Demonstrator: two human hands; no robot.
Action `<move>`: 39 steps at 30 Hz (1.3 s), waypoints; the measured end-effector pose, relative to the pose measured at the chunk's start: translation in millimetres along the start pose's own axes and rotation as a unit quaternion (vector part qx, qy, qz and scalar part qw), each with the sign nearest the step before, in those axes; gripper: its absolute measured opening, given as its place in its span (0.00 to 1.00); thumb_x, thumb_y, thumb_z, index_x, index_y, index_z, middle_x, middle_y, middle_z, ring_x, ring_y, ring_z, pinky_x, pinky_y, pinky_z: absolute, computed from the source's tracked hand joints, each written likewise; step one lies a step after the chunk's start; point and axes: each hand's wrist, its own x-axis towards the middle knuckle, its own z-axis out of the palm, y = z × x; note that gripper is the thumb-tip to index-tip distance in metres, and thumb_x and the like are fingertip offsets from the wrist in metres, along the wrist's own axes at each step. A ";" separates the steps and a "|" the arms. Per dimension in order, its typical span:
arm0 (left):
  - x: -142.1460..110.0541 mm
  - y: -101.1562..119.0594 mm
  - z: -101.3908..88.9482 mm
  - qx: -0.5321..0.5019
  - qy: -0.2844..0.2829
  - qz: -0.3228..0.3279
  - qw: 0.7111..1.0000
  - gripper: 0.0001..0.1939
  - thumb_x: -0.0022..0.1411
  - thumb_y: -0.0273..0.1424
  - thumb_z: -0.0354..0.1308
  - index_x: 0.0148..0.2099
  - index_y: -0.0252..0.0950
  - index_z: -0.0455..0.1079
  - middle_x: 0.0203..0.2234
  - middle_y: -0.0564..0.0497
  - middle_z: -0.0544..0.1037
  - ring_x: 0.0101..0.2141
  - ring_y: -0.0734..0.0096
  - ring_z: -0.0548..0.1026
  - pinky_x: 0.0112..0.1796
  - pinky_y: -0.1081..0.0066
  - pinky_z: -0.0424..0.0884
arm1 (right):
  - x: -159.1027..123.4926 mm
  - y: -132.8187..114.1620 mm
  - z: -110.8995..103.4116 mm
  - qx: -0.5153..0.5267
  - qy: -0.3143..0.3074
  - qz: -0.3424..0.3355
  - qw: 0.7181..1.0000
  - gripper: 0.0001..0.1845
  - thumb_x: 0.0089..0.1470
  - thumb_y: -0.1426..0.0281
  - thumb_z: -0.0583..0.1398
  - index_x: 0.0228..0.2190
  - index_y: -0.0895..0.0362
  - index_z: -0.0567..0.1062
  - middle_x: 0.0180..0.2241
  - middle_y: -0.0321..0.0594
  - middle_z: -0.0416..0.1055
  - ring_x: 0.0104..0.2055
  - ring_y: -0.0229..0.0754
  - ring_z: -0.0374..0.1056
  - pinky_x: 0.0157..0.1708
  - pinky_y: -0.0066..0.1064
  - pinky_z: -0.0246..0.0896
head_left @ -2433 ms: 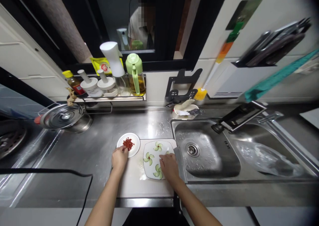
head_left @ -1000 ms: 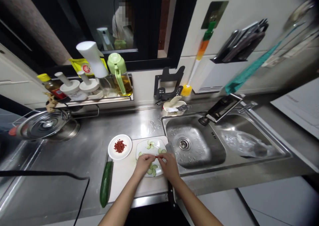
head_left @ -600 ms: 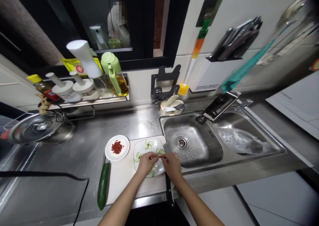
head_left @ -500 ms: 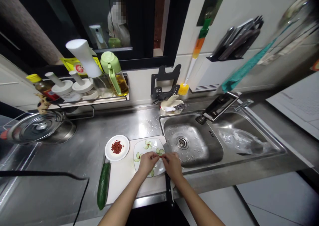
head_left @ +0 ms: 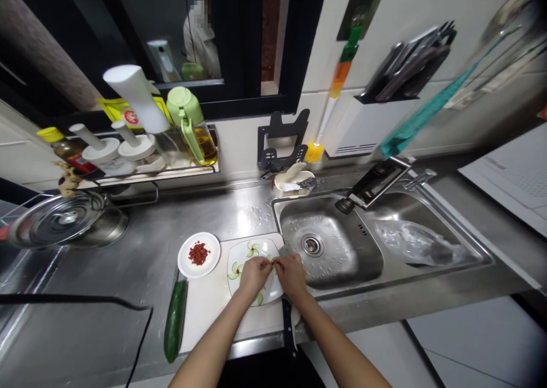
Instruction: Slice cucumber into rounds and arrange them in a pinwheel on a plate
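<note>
My left hand (head_left: 255,274) and my right hand (head_left: 291,274) meet fingertip to fingertip over a white squarish plate (head_left: 265,294). Both are closed in a pinch. A tiny red piece shows at the fingertips, seemingly in my right hand; what the left pinches is too small to make out. Thin green-edged cucumber slices (head_left: 253,249) lie on the plate in small fanned groups, some with red bits at their centre. Left of it stands a round white dish (head_left: 183,257) with chopped red pieces (head_left: 199,253). My hands partly hide the slices at the plate's right.
Under the plate lies a white cutting board (head_left: 205,314). A whole cucumber (head_left: 175,322) rests along its left edge, and a black-handled knife (head_left: 289,328) at its right overhangs the counter edge. The sink (head_left: 342,280) is on the right; a lidded pot (head_left: 102,228) stands left.
My hands have shifted slightly upward over the plate and their fingertips have drawn closer together. The red piece between them shows less now. The view has moved a little.
</note>
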 end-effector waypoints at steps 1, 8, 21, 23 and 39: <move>0.0 0.1 0.4 0.006 0.002 0.000 1.000 0.07 0.54 0.29 0.56 0.28 0.36 0.75 0.26 0.51 0.77 0.29 0.72 0.71 0.33 0.74 0.61 | 0.5 0.2 0.4 -0.002 0.000 -0.004 1.000 0.11 0.55 0.69 0.54 0.33 0.51 0.77 0.35 0.38 0.74 0.45 0.46 0.60 0.38 0.33 0.51; -4.0 2.5 5.5 0.012 0.009 -0.025 1.000 0.09 0.55 0.31 0.53 0.27 0.36 0.73 0.24 0.51 0.76 0.27 0.73 0.70 0.31 0.74 0.59 | 3.6 3.3 7.0 -0.015 0.011 -0.027 0.999 0.12 0.55 0.69 0.53 0.33 0.51 0.77 0.35 0.39 0.73 0.41 0.45 0.61 0.39 0.33 0.50; -7.3 9.2 16.9 0.025 0.024 -0.078 0.996 0.12 0.57 0.33 0.51 0.28 0.36 0.74 0.24 0.49 0.77 0.28 0.71 0.72 0.30 0.74 0.58 | 4.3 7.8 9.5 0.004 0.042 -0.033 0.999 0.13 0.56 0.69 0.52 0.34 0.53 0.76 0.35 0.39 0.72 0.41 0.44 0.60 0.39 0.33 0.50; -6.9 8.6 16.8 0.028 0.022 -0.081 0.996 0.12 0.57 0.32 0.51 0.28 0.36 0.74 0.25 0.49 0.77 0.29 0.71 0.72 0.31 0.74 0.58 | 3.1 9.1 10.3 -0.005 0.036 -0.041 0.998 0.13 0.56 0.69 0.52 0.33 0.52 0.76 0.34 0.38 0.72 0.41 0.43 0.59 0.39 0.33 0.50; -7.6 9.6 12.6 0.044 0.019 -0.090 0.995 0.11 0.57 0.32 0.52 0.30 0.36 0.75 0.28 0.48 0.79 0.31 0.70 0.73 0.32 0.74 0.59 | 1.7 5.9 5.1 -0.023 0.013 -0.029 0.999 0.12 0.55 0.70 0.54 0.35 0.49 0.77 0.35 0.39 0.70 0.43 0.45 0.59 0.37 0.32 0.50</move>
